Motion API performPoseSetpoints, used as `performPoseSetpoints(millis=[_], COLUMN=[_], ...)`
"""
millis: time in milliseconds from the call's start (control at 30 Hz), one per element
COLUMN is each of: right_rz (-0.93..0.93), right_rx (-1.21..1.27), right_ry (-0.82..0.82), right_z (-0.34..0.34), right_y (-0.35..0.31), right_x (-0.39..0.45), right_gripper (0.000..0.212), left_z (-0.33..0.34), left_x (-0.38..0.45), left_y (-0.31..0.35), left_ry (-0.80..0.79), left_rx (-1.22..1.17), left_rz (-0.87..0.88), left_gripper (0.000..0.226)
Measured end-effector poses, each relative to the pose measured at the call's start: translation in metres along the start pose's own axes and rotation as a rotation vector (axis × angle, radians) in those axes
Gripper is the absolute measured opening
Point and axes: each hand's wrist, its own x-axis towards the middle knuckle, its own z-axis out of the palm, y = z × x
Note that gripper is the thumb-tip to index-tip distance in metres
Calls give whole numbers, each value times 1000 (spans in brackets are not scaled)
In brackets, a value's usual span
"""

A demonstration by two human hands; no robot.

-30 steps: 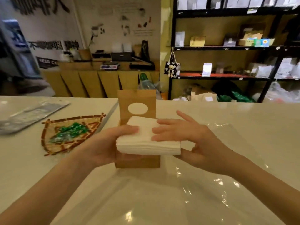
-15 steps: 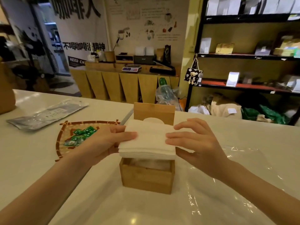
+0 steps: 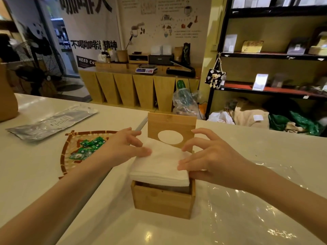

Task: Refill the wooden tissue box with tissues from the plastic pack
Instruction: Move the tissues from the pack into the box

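The wooden tissue box (image 3: 162, 200) stands open on the white counter, its lid (image 3: 159, 122) with an oval hole raised upright at the back. A white tissue stack (image 3: 159, 163) lies across the box's open top, its front edge above the rim. My left hand (image 3: 122, 147) holds the stack's left side with fingers on top. My right hand (image 3: 212, 160) grips the right edge, fingers above and thumb beneath. The clear plastic pack (image 3: 247, 200) lies flat and crumpled under and to the right of the box.
A woven tray (image 3: 62, 156) with several green sweets (image 3: 90, 145) sits left of the box. A grey foil bag (image 3: 53, 122) lies further left, and a brown object (image 3: 7, 106) stands at the counter's left edge. Shelves and a wooden counter stand behind.
Both hands have brought the tissue stack down from in front of the lid onto the box's open top. My fingers have spread a little on the stack.
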Motion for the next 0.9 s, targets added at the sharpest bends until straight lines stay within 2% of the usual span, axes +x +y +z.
performPoseSetpoints(millis=[100,267,667,767,900], right_rz=[-30,-34,-19,-15,44], right_rx=[-21,-73,-88,-171,-219], right_ry=[-124,-196,-285,-380,-536], right_z=[-8,-14,-16,-21,-21], right_y=[-4,-7,-13,-21,-26], right_x=[9,19,22,31,44], right_gripper=[17,17,8,4,20], left_z=[1,1,13,16,18], left_x=[4,7,7,6,2], left_y=[0,1,-1,-2,-2], left_ry=[-29,-35,60,52,41], left_rx=[21,70,290,372,402], left_rz=[33,55,148,148,137], left_gripper=[16,8,17,19,21])
